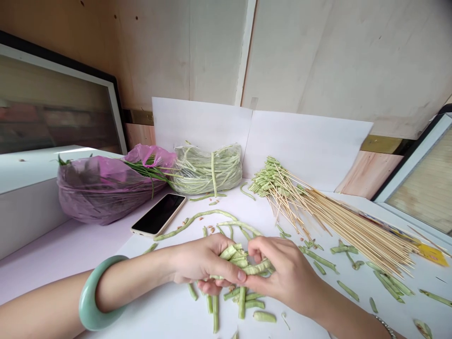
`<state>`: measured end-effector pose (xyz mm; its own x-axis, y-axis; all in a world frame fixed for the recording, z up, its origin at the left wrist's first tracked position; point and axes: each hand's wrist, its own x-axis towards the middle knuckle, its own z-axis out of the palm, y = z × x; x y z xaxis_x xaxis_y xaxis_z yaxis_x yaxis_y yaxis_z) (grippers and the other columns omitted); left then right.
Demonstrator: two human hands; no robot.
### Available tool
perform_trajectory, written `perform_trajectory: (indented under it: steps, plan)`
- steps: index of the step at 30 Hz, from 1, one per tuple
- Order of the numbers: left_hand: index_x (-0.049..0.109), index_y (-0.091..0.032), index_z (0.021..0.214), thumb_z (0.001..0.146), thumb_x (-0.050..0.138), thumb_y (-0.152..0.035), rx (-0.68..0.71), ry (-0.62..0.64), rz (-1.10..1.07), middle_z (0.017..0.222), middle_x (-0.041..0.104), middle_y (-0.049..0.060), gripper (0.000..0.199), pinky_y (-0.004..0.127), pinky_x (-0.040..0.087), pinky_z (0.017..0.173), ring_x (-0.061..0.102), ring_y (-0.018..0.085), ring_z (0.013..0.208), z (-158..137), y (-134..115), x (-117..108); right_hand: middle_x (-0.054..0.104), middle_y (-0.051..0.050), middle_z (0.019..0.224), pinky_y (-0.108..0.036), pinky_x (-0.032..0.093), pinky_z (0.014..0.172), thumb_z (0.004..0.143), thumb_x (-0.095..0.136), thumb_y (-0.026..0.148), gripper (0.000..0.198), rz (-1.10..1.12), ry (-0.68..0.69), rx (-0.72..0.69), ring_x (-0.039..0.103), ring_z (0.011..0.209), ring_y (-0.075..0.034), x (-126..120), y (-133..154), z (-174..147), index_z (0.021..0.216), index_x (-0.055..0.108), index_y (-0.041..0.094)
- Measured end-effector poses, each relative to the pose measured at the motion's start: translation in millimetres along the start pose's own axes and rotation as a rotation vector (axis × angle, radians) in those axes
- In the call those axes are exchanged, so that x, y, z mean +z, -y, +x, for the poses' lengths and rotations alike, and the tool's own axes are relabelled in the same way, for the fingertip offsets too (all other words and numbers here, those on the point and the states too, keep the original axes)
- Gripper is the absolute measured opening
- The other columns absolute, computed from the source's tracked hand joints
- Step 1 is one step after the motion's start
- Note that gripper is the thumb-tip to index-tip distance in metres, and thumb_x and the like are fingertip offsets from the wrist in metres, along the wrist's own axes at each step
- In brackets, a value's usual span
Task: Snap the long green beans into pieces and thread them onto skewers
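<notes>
My left hand (197,259), below a jade-green bangle, is wrapped round a small bunch of cut long bean pieces (233,254). Right beside it, my right hand (287,273) pinches one long bean piece (259,268) between thumb and fingers, against the bunch. The two thumbs meet or nearly meet. Short bean pieces (216,313) lie on the white table under and in front of the hands. Behind them, a long uncut bean (197,216) curves across the surface.
At the back left stand a purple bag of greens (102,188) and a clear bag of long beans (208,169), with a phone (158,214) in front. To the right lie bamboo skewers (353,223) and skewered beans (270,176). Bean scraps (348,289) are scattered there.
</notes>
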<state>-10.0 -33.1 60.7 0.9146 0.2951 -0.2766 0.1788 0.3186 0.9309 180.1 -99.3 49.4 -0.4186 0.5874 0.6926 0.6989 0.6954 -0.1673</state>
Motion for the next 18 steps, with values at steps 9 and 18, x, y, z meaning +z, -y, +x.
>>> perform_trajectory:
  steps: [9, 18]
  plan:
    - [0.055, -0.016, 0.065, 0.070, 0.070, -0.025, 0.027, 0.021, 0.261, 0.041, 0.045, -0.009, 0.018, 0.015, 0.025, 0.030, 0.036, 0.005, 0.032, -9, -9, 7, 0.034, 0.008, 0.048, -0.026, 0.024, 0.048, 0.091, 0.049, 0.029, 0.040, 0.136, 0.183, -0.173, 0.028, 0.047, -0.009, 2, 0, -2, 0.053, 0.041, 0.019]
    - [0.059, -0.014, 0.067, 0.065, 0.077, -0.033, 0.008, 0.016, 0.159, 0.050, 0.054, -0.005, 0.027, 0.014, 0.031, 0.031, 0.046, 0.005, 0.036, -5, 1, 10, 0.043, 0.005, 0.050, -0.029, 0.025, 0.048, 0.099, 0.043, 0.035, 0.047, -0.022, 0.200, -0.171, 0.035, 0.047, -0.011, -12, 10, 2, 0.055, 0.046, 0.019]
